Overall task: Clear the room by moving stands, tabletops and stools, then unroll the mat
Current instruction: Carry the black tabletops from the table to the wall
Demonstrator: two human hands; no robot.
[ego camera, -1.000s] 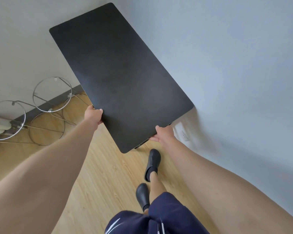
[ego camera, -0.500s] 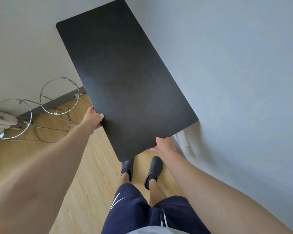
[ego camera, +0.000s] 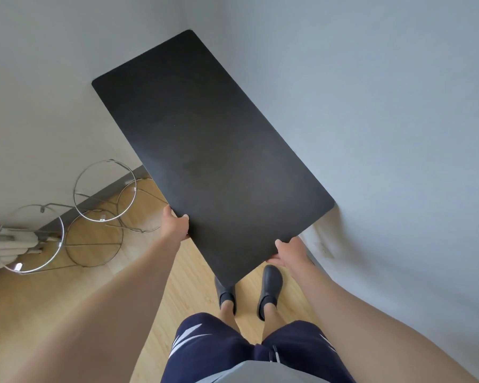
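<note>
Nearest, below both grips, two black shoes [ego camera: 270, 283] stand on the wooden floor [ego camera: 75, 288]. One black tabletop [ego camera: 205, 150] is held off the floor between the grips. The left grip [ego camera: 176, 226] pinches its long edge, thumb on the top face and fingers curled beneath. The right grip [ego camera: 291, 251] pinches the near short edge the same way. The near corner, between the grips, points down toward the shoes. The long axis runs up and away from the grips, slanting left, to a far end in the room corner. Contact between the corner beyond the right grip and the wall [ego camera: 398, 134] cannot be confirmed. Left of the left grip, four wire rings [ego camera: 104, 190] of stands lie against the skirting; the number of stands cannot be told.
</note>
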